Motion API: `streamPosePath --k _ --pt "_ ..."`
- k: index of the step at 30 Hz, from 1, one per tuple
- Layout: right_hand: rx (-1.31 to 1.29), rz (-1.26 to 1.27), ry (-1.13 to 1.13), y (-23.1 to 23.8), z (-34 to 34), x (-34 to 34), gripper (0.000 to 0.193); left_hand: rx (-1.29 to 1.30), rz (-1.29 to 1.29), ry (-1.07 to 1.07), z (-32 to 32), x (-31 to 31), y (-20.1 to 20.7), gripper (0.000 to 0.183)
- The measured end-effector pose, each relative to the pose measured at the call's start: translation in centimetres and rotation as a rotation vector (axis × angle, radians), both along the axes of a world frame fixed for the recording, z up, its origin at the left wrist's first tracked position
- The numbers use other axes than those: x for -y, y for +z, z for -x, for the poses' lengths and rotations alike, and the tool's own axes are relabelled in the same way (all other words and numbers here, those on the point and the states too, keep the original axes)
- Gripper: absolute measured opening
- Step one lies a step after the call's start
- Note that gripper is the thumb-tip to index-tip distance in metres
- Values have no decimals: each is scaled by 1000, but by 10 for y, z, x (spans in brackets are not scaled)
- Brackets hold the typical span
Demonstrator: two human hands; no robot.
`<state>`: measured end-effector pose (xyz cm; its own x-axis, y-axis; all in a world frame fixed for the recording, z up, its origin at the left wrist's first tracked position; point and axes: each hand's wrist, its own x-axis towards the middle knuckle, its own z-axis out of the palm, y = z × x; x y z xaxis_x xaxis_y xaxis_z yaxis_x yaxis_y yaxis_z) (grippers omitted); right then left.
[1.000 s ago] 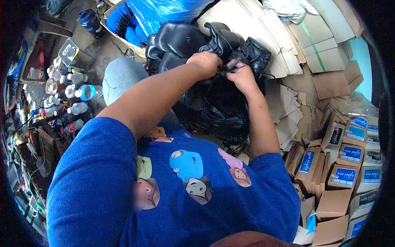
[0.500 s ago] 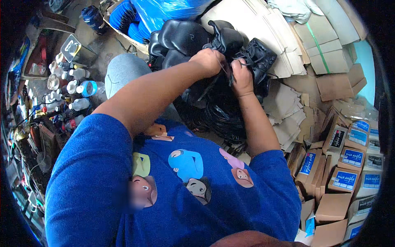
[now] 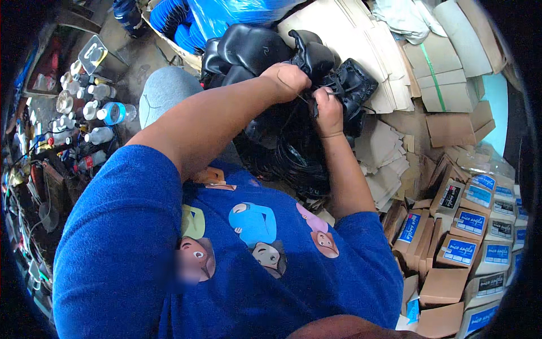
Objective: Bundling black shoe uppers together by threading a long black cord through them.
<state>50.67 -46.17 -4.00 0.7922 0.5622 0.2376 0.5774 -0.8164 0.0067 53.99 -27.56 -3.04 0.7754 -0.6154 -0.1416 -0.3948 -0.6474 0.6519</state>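
Both hands are seen in the upper middle of the frame, working on a black boot [image 3: 344, 85]. The left hand [image 3: 291, 79] is closed in a fist over the boot's near edge; its grip is clamped together on what appears to be a thin black lace [image 3: 307, 101], though the strand is too fine to be certain. The right hand [image 3: 328, 110] is just beside it, to the right and slightly lower, fingers curled shut on the boot's laced front. The boot lies directly above and to the right of both hands, touching them.

The boot's long axis is observed running from the hands toward the upper right of the frame, the toe end seemingly pointing upper right. The surface is glossy black with a row of lacing visible along the front.

More black boots [image 3: 248, 51] are piled just to the upper left, touching the held one. Flattened cardboard sheets [image 3: 350, 34] lie behind the pile. Small brown boxes with blue labels [image 3: 468, 226] are stacked at lower right. Bottles [image 3: 96, 107] stand on the floor at the left.
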Motion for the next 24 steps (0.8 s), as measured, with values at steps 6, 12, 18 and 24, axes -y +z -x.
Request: streamPosePath --k 6,12,18,24 --pt "-425 327 -204 19 9 -4 16 255 -129 -109 8 -9 -1 15" --pt "-526 236 -386 -2 4 16 23 362 -284 -135 3 -19 -2 22" --pt "-568 -71 -91 113 35 -8 47 288 -4 307 49 -194 14 37" --pt "-627 -326 -48 181 72 -17 36 -36 -570 920 281 -390 -97 36"
